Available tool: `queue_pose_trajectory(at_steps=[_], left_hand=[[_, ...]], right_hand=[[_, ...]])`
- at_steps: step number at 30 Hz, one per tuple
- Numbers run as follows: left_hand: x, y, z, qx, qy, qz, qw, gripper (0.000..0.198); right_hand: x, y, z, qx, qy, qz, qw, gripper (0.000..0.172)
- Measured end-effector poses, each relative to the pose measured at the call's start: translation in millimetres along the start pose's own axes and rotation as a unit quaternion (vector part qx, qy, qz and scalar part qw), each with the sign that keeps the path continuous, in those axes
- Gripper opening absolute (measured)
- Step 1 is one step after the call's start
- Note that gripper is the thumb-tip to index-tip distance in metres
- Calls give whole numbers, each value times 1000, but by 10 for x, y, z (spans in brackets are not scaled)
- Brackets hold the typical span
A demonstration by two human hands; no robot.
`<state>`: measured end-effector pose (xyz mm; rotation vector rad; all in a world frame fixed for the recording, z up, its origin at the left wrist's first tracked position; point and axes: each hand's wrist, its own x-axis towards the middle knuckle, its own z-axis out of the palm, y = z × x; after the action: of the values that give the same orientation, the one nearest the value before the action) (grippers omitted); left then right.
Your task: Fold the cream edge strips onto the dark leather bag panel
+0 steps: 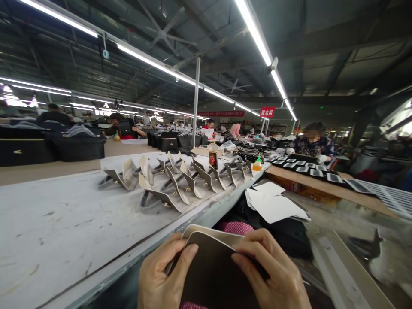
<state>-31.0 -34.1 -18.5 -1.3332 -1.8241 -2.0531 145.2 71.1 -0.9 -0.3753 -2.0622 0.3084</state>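
- L hand point(164, 270): pinches the left edge of the 2-layer panel point(215, 274), thumb on near face, fingers behind.
- R hand point(273, 268): pinches same panel's top edge on the right, thumb in front, fingers bent over far side.
- 2-layer panel: btwn both hands, low ctr of view, just off the table's near edge; dark near face, pale rims, top rims slightly apart. Lower part cut off by frame.
- White-topped table point(48, 240): carries bent pieces point(165, 199) in rows, w/ small gold-col. fittings.
- Dark bottle point(213, 158) upright behind them; green-tipped bottle point(257, 165), orange contents, nr table's far R end.
- White sheets point(272, 206): loose pile beyond R hand.
- Pink checked cloth point(236, 227): partly visible just behind panel.
- Co-worker point(312, 146): far R, at another table, behind rows of dark-and-pale pieces point(302, 169).
- Black bags point(79, 143): far L.
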Motion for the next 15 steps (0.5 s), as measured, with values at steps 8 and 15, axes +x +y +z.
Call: queue_pose_trajectory(at_steps=[8,15], left_hand=[[-58,88,29,-34,13,11,999,19],[-95,163,26,-30,24,42,998,22]], right_hand=[[-27,66,14,14,9,13,1000,15],[27,46,-70,63,-13,11,998,16]])
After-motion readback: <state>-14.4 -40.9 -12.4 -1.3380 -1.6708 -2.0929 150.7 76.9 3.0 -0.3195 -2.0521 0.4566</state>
